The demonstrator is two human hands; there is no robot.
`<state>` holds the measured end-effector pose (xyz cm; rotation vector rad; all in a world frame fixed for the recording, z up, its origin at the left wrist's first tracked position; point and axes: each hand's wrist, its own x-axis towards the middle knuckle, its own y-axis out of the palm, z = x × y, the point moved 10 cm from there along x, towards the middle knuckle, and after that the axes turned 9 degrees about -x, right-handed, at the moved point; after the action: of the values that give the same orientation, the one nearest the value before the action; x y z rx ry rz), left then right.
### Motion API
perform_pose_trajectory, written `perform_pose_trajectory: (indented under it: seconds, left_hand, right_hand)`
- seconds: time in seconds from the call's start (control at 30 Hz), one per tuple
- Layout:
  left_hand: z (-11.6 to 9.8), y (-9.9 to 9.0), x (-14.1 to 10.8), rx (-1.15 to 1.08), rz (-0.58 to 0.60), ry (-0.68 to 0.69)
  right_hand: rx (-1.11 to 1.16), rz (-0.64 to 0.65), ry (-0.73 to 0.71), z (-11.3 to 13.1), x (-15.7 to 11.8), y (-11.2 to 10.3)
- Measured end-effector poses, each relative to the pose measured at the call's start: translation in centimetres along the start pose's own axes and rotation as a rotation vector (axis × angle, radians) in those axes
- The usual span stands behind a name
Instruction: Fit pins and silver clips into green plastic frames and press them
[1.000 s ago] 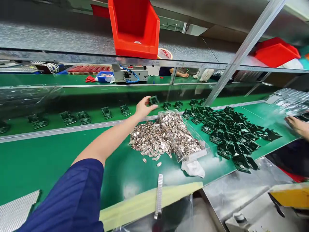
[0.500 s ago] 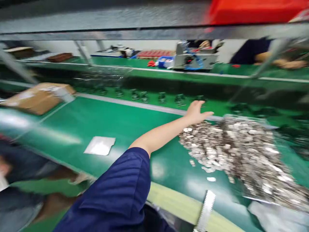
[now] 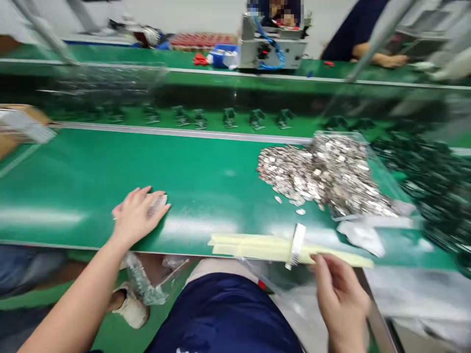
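Note:
My left hand (image 3: 138, 215) lies palm down on the green work surface (image 3: 206, 181), fingers spread over a small white sheet or packet (image 3: 156, 205). Most of that white piece is hidden beneath the hand. Near the front edge, my right hand (image 3: 342, 294) is raised with its thumb and curled fingers close together. What sits at those fingertips, if anything, is too blurred to make out. Just left of it, a silvery toothed strip (image 3: 296, 245) lies across pale yellow tape (image 3: 250, 246). Beyond, a heap of small shiny metal pieces (image 3: 290, 169) spills from a clear plastic bag (image 3: 362, 171).
Dark green parts (image 3: 229, 118) stand in a row along the far strip, and a pile of similar parts (image 3: 441, 186) fills the right. A cardboard box (image 3: 22, 125) is at far left. Across the bench are a machine (image 3: 272, 49) and a co-worker's hand (image 3: 393, 60).
My left hand has come back from the row of green parts to the white piece at left. My right hand has entered the view. The camera has tilted down.

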<state>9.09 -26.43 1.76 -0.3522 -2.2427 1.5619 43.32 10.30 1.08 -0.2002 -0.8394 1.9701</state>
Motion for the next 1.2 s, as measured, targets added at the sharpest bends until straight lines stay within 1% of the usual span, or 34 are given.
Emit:
perform_pose_trajectory:
  seconds: [0.07,0.13,0.2,0.27,0.33,0.37,0.4,0.43,0.5,0.57,0.6,0.67,0.73,0.83,0.9,0.97,1.1,1.2]
  left_hand:
    - [-3.1,0.8,-0.3,-0.048,-0.008,0.138]
    - [-7.0,2.4,-0.6,-0.109,0.054,0.315]
    - [-11.2,4.1,-1.1,-0.179,0.143,0.519]
    - [-15.1,5.3,-1.8,-0.249,0.235,0.705]
    - [-18.1,6.3,-2.5,-0.306,0.346,0.867]
    - [-19.1,6.6,-2.8,-0.322,0.396,0.928]
    - [-19.6,6.8,-2.9,-0.326,0.427,0.961]
    - [-19.7,7.0,-2.7,-0.319,0.436,0.957]
    - [-18.9,7.0,-1.7,-0.284,0.402,0.875]
    - [-17.7,7.0,-0.8,-0.254,0.362,0.788]
    - [-17.3,7.0,-0.5,-0.255,0.359,0.773]
    - [-17.2,6.9,-0.1,-0.288,0.370,0.788]
    - [-17.4,6.6,0.5,-0.342,0.381,0.812]
    - [-18.0,5.9,1.6,-0.446,0.382,0.805]
    - [-18.7,5.5,1.8,-0.539,0.384,0.777]
    - [-19.8,5.3,1.1,-0.621,0.396,0.768]
    - [-22.7,5.8,-1.5,-0.683,0.418,0.849]
    - [-24.0,6.3,-2.8,-0.664,0.425,0.911]
  right_hand:
    - [0.002,0.030,-0.025,1.2,0.3,0.7]
    - [-0.041,0.048,0.004,1.5,0.6,1.0]
    - [-0.128,0.082,0.057,1.0,0.5,1.4]
    - [-0.180,0.140,0.116,0.1,0.0,2.2]
    - [-0.099,0.181,0.186,-0.8,-0.7,3.4]
    - [-0.020,0.180,0.227,-1.2,-1.1,4.0]
    - [0.063,0.166,0.268,-1.7,-1.3,4.5]
    - [0.143,0.143,0.309,-2.0,-1.6,4.9]
    - [0.283,0.106,0.389,-2.6,-1.9,5.6]
    - [0.425,0.107,0.465,-3.0,-2.0,6.0]
    - [0.503,0.112,0.505,-3.0,-2.0,6.1]
    - [0.651,0.134,0.588,-3.1,-2.1,6.3]
    - [0.782,0.214,0.672,-2.8,-2.4,6.9]
    - [0.918,0.412,0.739,-1.2,-3.2,9.0]
    - [0.964,0.493,0.730,0.2,-3.6,10.2]
    - [0.985,0.508,0.687,1.5,-3.6,11.0]
    - [0.949,0.498,0.547,3.3,-3.2,11.8]
    - [0.894,0.504,0.457,4.0,-3.1,12.0]
